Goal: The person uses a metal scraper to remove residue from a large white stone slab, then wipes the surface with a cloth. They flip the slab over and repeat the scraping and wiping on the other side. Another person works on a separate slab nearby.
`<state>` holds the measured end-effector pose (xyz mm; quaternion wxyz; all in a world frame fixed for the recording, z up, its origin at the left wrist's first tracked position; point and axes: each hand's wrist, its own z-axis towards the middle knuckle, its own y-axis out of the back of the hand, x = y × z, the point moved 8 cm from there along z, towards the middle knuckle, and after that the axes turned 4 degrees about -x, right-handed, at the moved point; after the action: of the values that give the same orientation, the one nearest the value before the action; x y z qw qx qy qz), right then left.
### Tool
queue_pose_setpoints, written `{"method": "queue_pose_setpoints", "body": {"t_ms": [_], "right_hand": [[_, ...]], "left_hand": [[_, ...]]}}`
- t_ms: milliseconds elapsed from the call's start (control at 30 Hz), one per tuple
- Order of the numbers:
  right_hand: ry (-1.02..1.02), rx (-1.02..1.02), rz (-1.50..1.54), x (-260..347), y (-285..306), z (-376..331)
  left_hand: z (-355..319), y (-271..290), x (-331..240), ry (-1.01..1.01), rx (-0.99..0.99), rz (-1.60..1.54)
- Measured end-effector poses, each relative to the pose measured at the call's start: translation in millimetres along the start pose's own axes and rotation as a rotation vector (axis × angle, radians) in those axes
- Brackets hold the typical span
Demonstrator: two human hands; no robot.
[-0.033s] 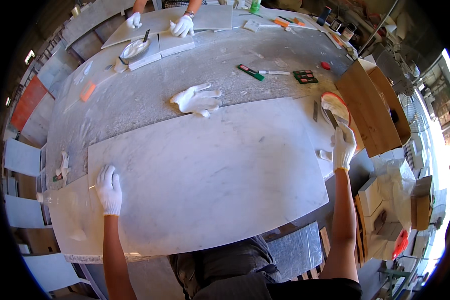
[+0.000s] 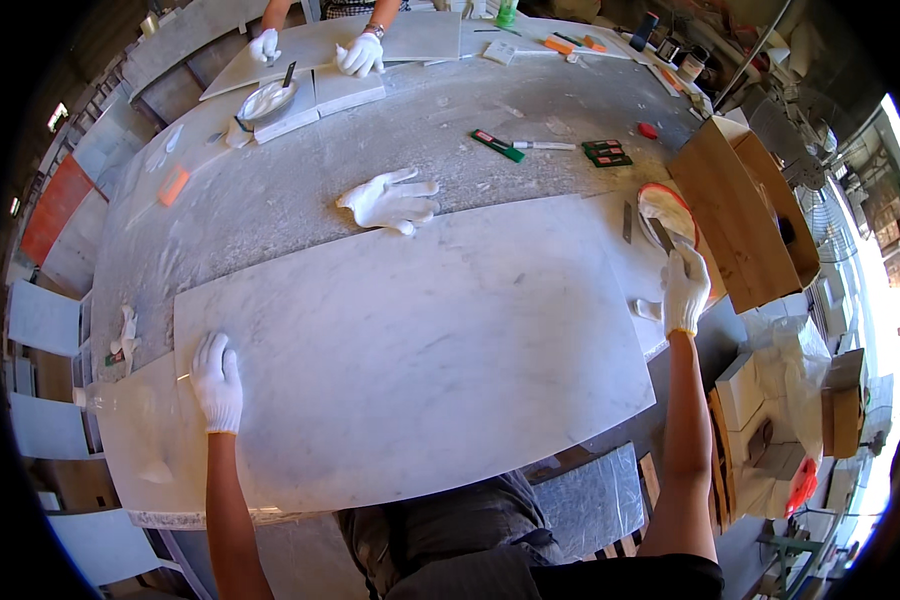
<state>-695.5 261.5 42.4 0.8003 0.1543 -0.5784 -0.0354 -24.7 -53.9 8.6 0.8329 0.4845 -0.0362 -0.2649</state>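
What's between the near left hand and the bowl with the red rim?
From the left hand to the bowl, the head view shows the white slab, bare there, then a thin grey strip.

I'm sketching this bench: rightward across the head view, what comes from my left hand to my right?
White-gloved left hand, empty white fabric glove, green rectangular case, cluster of green cases, small red object, white-gloved right hand.

Slab (image 2: 420, 350) on table (image 2: 300, 180), glove (image 2: 388, 204) behind it, bowl (image 2: 656, 186) to right, box (image 2: 732, 215) beside bowl
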Motion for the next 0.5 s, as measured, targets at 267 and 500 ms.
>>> {"method": "queue_pose_setpoints", "body": {"t_ms": [267,500], "right_hand": [[0.215,-0.098,-0.412,-34,-5,36],[0.139,-0.117,-0.408,-48,-12,44]], "left_hand": [[-8,2,6,-0.015,0.024,0.046],[-8,5,4,-0.030,0.009,0.043]]}}
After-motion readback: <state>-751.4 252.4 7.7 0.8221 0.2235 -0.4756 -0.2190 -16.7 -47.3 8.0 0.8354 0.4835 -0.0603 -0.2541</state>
